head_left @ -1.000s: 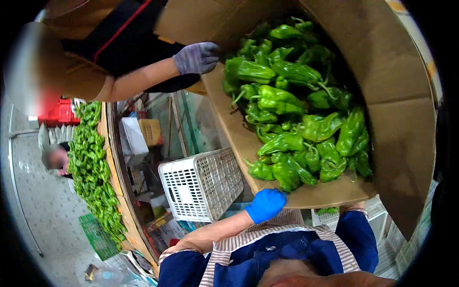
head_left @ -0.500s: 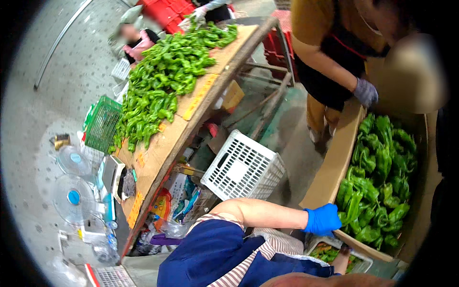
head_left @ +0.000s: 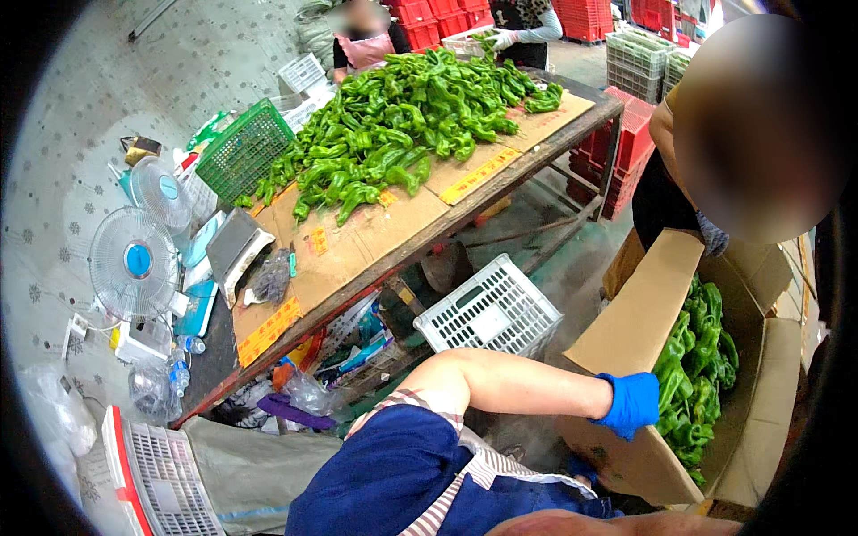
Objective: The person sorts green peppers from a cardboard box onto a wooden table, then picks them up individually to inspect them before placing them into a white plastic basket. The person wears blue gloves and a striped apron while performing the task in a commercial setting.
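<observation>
My left hand [head_left: 628, 404] in a blue glove grips the near edge of a large cardboard box [head_left: 630, 304] holding green peppers [head_left: 693, 384]. My right hand [head_left: 581, 471], also blue-gloved, shows only in part low beside the box; its fingers are hidden. Across the box, a co-worker's grey-gloved hand [head_left: 712, 234] is at its far end. A white plastic crate [head_left: 487, 308] lies to the left of the box, below the table's edge.
A cardboard-covered table [head_left: 474, 192] holds a heap of peppers [head_left: 411, 116], a green basket [head_left: 241, 147] and a scale [head_left: 241, 255]. Two people stand behind it. Fans [head_left: 134, 263] are at left, red crates [head_left: 608, 152] behind the box, a grey-covered crate [head_left: 161, 473] at lower left.
My view has swung up and left, showing more of the table and room. The box now sits lower right, more side-on, with my left hand still on its edge.
</observation>
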A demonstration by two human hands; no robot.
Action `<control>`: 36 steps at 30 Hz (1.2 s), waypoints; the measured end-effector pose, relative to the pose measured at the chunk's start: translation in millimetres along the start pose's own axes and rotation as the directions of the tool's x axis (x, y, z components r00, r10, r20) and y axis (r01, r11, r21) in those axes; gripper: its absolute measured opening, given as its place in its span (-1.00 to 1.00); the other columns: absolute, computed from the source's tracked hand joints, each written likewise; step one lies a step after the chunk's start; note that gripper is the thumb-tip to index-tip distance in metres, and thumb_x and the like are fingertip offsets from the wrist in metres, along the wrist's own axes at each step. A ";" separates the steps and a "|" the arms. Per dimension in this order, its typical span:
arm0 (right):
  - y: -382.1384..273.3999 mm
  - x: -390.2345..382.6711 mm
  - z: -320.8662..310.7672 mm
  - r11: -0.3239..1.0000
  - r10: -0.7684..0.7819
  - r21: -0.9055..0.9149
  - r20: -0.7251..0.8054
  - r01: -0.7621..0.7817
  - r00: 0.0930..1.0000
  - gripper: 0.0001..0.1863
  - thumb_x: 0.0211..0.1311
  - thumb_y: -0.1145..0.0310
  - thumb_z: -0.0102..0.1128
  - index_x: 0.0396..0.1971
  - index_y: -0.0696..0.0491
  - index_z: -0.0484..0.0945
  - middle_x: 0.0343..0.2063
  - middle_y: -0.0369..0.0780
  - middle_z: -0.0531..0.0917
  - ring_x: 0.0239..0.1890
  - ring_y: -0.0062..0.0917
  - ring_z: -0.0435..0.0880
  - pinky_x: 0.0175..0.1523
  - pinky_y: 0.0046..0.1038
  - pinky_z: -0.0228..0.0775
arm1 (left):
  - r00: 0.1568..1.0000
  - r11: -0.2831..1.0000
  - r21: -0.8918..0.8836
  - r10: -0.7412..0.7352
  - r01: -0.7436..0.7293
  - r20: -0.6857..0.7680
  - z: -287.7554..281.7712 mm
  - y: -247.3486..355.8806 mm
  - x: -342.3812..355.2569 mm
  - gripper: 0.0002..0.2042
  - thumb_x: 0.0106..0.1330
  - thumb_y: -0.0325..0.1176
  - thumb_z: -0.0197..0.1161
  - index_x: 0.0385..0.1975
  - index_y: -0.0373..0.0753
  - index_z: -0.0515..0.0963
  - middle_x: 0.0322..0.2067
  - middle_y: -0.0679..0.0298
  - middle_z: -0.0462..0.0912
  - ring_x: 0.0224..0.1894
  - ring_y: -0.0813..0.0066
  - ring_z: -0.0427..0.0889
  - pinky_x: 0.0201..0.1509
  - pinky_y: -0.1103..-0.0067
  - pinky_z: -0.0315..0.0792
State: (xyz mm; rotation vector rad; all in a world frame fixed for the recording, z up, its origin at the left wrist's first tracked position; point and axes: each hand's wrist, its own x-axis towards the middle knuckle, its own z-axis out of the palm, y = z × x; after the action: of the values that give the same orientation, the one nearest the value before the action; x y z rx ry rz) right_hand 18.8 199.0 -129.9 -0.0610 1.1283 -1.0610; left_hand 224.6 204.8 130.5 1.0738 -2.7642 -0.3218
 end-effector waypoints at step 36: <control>142.7 -321.2 404.5 0.573 -0.708 0.382 -0.215 0.725 0.673 -0.28 0.16 -0.22 -0.26 0.22 -0.07 0.14 0.20 -0.18 0.21 0.19 -0.23 0.19 0.27 -0.13 -0.09 | 0.502 0.954 -0.236 -0.115 -0.185 -0.857 -230.8 -313.9 -434.1 -0.63 -0.35 -0.08 0.46 -0.66 -0.18 0.50 -0.67 0.15 0.47 -0.59 0.11 0.44 -0.43 0.39 0.33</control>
State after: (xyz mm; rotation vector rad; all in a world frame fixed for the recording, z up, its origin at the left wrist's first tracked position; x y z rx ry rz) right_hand 410.3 323.3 214.1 -0.1513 0.8633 -2.0598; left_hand 795.7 241.5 242.7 0.7677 -1.7267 -0.1164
